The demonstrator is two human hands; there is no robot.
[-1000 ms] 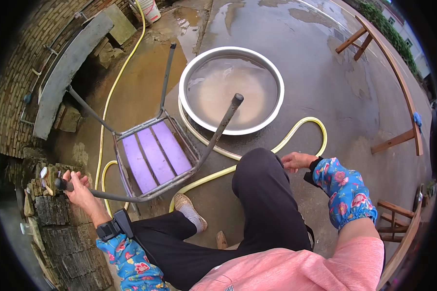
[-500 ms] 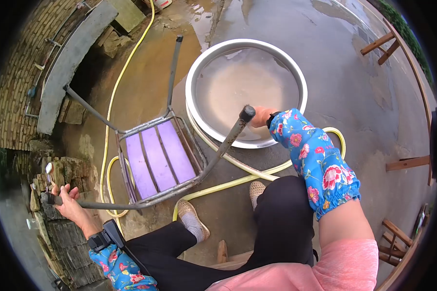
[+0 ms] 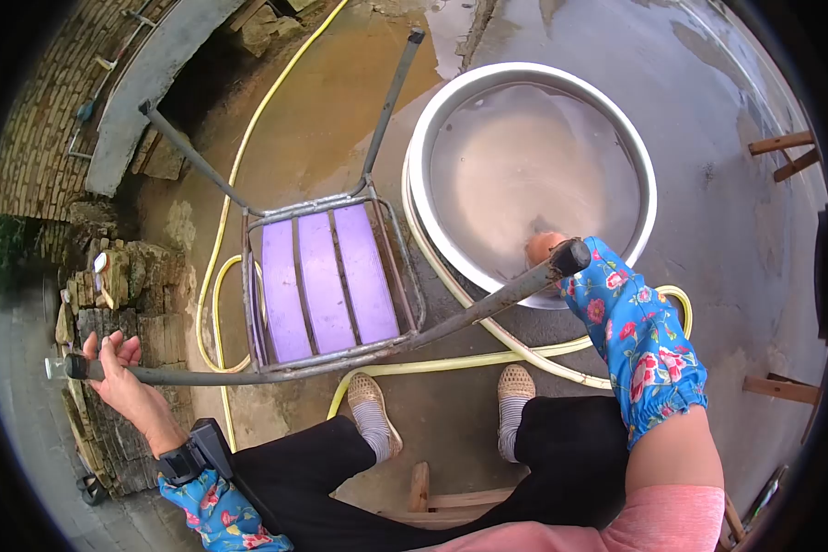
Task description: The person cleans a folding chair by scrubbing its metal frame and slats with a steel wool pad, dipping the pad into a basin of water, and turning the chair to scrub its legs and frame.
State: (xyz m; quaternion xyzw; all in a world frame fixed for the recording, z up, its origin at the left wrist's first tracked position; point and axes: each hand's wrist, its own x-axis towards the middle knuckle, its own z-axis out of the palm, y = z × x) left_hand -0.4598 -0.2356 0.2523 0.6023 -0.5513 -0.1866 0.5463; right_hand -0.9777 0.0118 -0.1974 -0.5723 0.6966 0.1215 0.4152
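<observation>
A metal-framed stool (image 3: 329,281) with purple seat slats is held up tilted, its grey tube legs sticking outward. My left hand (image 3: 127,382) grips one leg near its end, at the far left. To the right stands a wide metal basin (image 3: 420,184) of cloudy, brownish water (image 3: 515,161). My right hand (image 3: 545,247) dips into this water by the near rim, behind another leg's dark tip. Its fingers are under water and hidden, so I cannot see whether they hold anything. A blue floral sleeve covers that forearm.
A yellow hose (image 3: 469,362) loops over the wet concrete around the basin and under the stool. Stacked stones (image 3: 147,294) and a grey slab (image 3: 147,87) line the left. Wooden legs (image 3: 782,391) show at the right edge. Part of a wooden seat (image 3: 469,500) lies beneath me.
My right hand has gone down from the basin's rim into the water. The view has shifted, so stool and basin appear further right. My left hand still holds the leg.
</observation>
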